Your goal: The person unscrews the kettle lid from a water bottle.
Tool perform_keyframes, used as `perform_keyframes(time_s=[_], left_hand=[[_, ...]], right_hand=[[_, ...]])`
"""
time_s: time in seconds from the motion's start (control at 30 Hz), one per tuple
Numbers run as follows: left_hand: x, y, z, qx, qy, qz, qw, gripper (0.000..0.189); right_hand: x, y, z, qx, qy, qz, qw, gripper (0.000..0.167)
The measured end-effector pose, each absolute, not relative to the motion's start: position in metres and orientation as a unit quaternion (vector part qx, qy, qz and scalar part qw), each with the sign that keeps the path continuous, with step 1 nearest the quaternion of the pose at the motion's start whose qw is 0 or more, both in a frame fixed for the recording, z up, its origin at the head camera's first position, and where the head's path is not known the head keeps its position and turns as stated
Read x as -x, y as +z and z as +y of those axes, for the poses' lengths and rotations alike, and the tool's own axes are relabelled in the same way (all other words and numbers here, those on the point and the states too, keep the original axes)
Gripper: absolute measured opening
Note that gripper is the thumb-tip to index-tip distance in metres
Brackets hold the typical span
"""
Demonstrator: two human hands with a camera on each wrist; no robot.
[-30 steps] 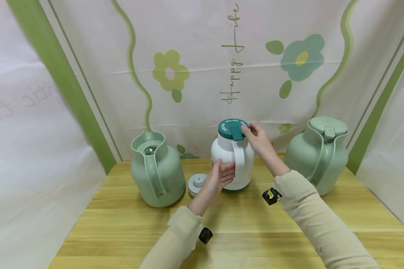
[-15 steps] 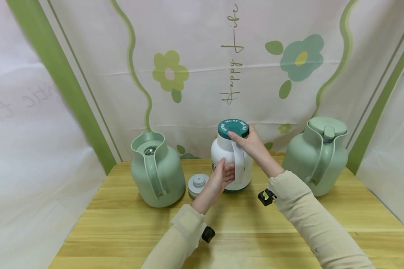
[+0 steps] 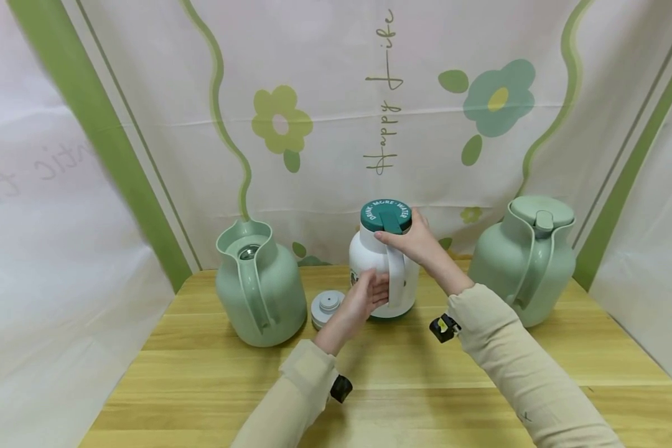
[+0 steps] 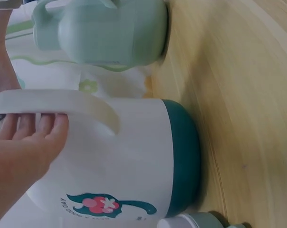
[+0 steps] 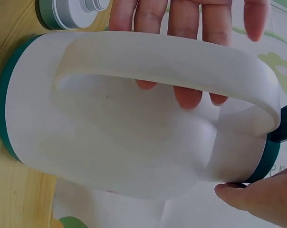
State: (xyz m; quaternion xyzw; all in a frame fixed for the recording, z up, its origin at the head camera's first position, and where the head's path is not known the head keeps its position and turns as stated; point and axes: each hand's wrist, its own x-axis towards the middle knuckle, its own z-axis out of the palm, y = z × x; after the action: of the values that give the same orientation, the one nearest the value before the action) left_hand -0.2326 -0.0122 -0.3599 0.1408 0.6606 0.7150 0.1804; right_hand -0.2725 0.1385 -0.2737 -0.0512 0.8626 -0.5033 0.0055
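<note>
A white thermos jug point(image 3: 368, 254) with a dark green lid point(image 3: 376, 214) and base stands upright on the wooden table, its handle point(image 3: 396, 274) facing me. My left hand point(image 3: 363, 297) reaches in from the left, its fairly straight fingers passing between handle and body; the fingertips point(image 5: 187, 98) show beyond the handle in the right wrist view. My right hand point(image 3: 420, 244) grips the top of the jug just under the lid, its thumb near the upper handle below the lid's lever point(image 3: 391, 221). Some of its fingers are hidden behind the neck.
A pale green jug point(image 3: 274, 286) without a lid, its inner mouth showing, stands left. Beside it lies a grey-white round stopper point(image 3: 328, 305), partly behind my left wrist. A lidded pale green jug point(image 3: 498, 267) stands right. A printed curtain point(image 3: 336, 124) hangs behind the table.
My right hand has moved from the lid's right edge across the lever, and its thumb has dropped below the lever. My left hand stays at the handle.
</note>
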Motion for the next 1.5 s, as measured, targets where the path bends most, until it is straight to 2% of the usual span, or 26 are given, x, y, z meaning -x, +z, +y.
perform_keyframes(time_s=[0.13, 0.47, 1.1, 1.5], left_hand=[[0.2339, -0.3614, -0.0143, -0.150, 0.707, 0.667, 0.183, 0.051], [0.2376, -0.3651, -0.0174, -0.152, 0.690, 0.683, 0.183, 0.045], [0.2414, -0.3686, -0.0155, -0.169, 0.668, 0.708, 0.157, 0.052], [0.2394, -0.3686, -0.0132, -0.173, 0.667, 0.709, 0.150, 0.049]], right_hand=[[0.2719, -0.2726, 0.1392, 0.051, -0.501, 0.864, 0.009, 0.099], [0.2717, -0.2724, 0.1393, 0.048, -0.491, 0.870, 0.005, 0.099], [0.2676, -0.2675, 0.1390, 0.043, -0.495, 0.868, 0.002, 0.095], [0.2679, -0.2676, 0.1427, 0.056, -0.491, 0.869, 0.000, 0.090]])
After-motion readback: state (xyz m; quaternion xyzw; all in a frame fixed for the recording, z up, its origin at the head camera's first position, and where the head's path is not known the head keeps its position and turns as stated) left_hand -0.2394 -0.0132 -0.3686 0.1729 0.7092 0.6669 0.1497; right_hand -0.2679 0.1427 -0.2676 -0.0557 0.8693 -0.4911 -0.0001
